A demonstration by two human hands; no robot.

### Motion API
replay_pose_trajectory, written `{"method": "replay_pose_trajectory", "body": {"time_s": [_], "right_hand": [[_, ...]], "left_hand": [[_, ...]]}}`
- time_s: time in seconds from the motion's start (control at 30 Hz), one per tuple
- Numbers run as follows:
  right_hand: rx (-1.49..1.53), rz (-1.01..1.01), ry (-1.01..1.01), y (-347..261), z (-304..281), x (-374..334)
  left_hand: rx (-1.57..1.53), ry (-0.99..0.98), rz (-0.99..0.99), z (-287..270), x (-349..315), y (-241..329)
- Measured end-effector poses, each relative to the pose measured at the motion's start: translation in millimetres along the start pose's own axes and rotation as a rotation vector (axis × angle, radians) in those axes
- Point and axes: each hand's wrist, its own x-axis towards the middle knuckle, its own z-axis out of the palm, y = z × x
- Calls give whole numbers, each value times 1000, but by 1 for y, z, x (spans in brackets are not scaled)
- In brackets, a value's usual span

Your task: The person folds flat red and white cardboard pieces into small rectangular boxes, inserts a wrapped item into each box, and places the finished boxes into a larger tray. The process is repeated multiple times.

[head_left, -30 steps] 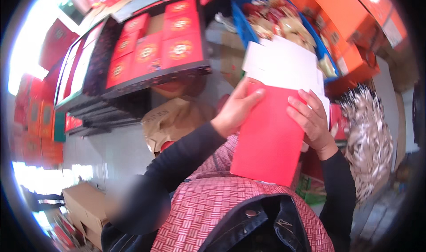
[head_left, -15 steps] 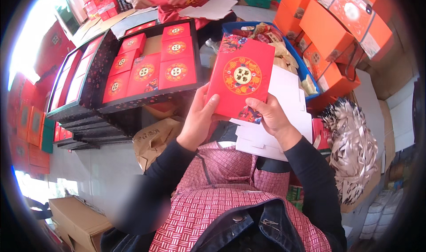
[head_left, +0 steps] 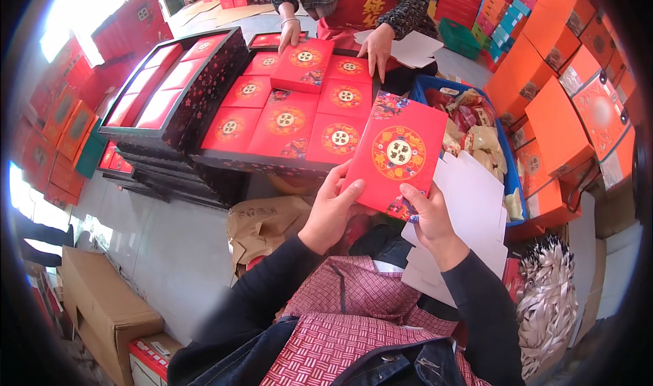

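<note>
A flat red box (head_left: 401,151) with a round gold emblem and flowered corners is held tilted above my lap. My left hand (head_left: 332,212) grips its lower left side, and my right hand (head_left: 432,217) grips the lower right corner with the thumb on top. Just beyond stands a black flowered tray (head_left: 262,167) filled with matching red boxes (head_left: 286,122). Across it, a co-worker's hand (head_left: 291,34) rests on another red box (head_left: 303,63), tilted on top of the others. The co-worker's other hand (head_left: 376,49) touches the tray's far right side.
A second black tray (head_left: 221,66) of red boxes stands on edge at left, above stacked trays (head_left: 177,178). White card sheets (head_left: 469,195) lie at my right, near a blue crate (head_left: 507,158) of packets. Orange boxes (head_left: 558,121) pile up right; a brown carton (head_left: 109,311) stands lower left.
My view has shifted, and both hands still hold the red box. The co-worker has reached over the tray with a red box, where a gap showed among the boxes before.
</note>
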Motion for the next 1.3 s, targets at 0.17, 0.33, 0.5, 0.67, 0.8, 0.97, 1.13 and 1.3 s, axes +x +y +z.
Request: {"method": "replay_pose_trajectory", "body": {"time_s": [0.17,0.33,0.5,0.67,0.8,0.97,1.13,1.3], "right_hand": [[-49,21,-98,-6,-14,-17],[-84,96,-22,-32,-66,-54],[-1452,-284,-141,-57,-134,-127],[-1695,-168,-175,-29,-136,-182],[-1617,-236,-94,-34,-131,-172],[-1796,-191,-153,-24,-144,-180],[-1792,-202,-219,-22,-149,-178],[-1793,-208,-215,-18,-151,-176]], "left_hand": [[-34,-62,-153,5,-14,1],[10,-27,-141,12,-31,-5],[38,-15,-101,9,-31,7],[107,120,-56,-7,-31,32],[127,225,-121,-22,-54,40],[150,222,-9,-39,-71,56],[240,175,-128,-174,-162,77],[168,440,-367,-265,-214,13]]}}
